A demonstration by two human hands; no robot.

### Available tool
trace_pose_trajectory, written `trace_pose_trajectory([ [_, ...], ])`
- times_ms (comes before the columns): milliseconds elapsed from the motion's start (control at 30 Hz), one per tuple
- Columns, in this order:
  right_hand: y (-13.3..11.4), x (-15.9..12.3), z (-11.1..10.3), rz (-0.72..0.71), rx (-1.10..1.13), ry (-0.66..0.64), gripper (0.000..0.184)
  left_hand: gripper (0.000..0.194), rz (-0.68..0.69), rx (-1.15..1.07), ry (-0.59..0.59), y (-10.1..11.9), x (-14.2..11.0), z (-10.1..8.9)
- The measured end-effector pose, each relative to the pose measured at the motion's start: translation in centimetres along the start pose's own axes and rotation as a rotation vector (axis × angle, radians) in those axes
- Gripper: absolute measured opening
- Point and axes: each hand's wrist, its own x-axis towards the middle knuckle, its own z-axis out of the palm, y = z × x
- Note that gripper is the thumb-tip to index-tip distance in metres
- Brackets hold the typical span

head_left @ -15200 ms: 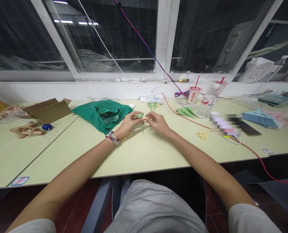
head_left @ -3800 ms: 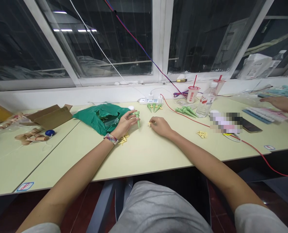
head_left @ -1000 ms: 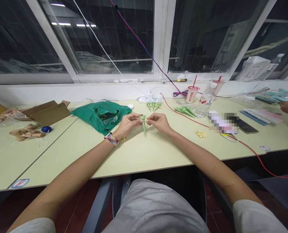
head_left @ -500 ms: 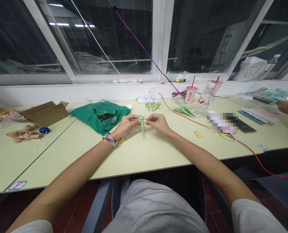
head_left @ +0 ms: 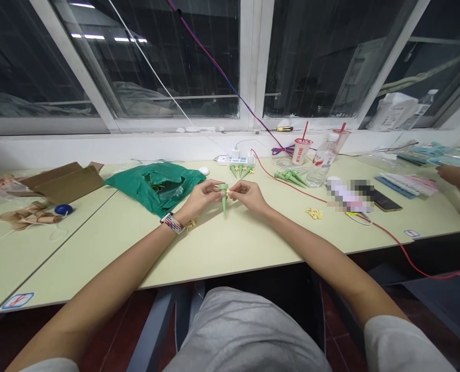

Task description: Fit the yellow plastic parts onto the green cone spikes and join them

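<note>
The fingertips (head_left: 216,189) of the left hand (head_left: 202,196) pinch the wide top of a slim green plastic cone spike (head_left: 224,202), which stands point-down between the hands, its tip aimed at the table. The right hand (head_left: 249,197) closes narrowly on a tiny pale yellow plastic piece (head_left: 228,192) held right against the spike's top; how the two meet is too small to tell. A few small yellow plastic pieces (head_left: 192,223) lie just beside the left wrist, which wears a woven multicoloured wristband (head_left: 167,223). A crumpled green plastic bag (head_left: 152,188) sits behind the left hand on the pale yellow table (head_left: 214,248). Three green spikes (head_left: 240,170) lie by a white power strip (head_left: 226,160), with a further bunch of green spikes (head_left: 290,178) to their right. A thin red wire (head_left: 292,188) runs past them toward a small heap of yellow pieces (head_left: 314,213), and a co-worker's hand (head_left: 455,176) rests at the far right
</note>
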Motion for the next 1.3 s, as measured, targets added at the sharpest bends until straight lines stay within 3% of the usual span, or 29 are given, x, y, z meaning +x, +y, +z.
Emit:
trace_pose_trajectory([
  [233, -0.5, 0.2, -0.6, 0.019, -0.035, -0.100, 0.044, 0.056, -0.080, -0.203, -0.034, -0.3, 0.0, 0.4],
  [367, -2.1, 0.0, -3.3, -0.016, -0.275, -0.073, 0.033, 0.045, -0.112, -0.243, -0.043, -0.4, 0.3, 0.2],
  [533, -5.8, -2.1, -11.0, 0.011, -0.678, -0.063, 0.024, 0.037, -0.106, -0.300, -0.034, -0.4, 0.4, 0.4],
  [700, -9.2, -5.4, -19.9, 0.267, -1.201, -0.160, 0.017, 0.038, -0.119, -0.262, -0.029, -0.6, 0.3, 0.6],
  [800, -9.8, -7.3, -23.0, 0.394, -1.320, -0.224, 0.018, 0.040, -0.095, -0.175, -0.012, -0.9, 0.3, 0.5],
  [1000, -9.3, -8.5, -23.4, 0.476, -1.328, -0.293, 0.015, 0.046, -0.089, -0.098, -0.006, -0.9, 0.4, 0.3],
  [1300, -8.4, -6.7, -21.6, 0.529, -1.291, -0.293, 0.012, 0.047, -0.071, -0.126, 0.010, -0.4, 0.3, 0.3],
])
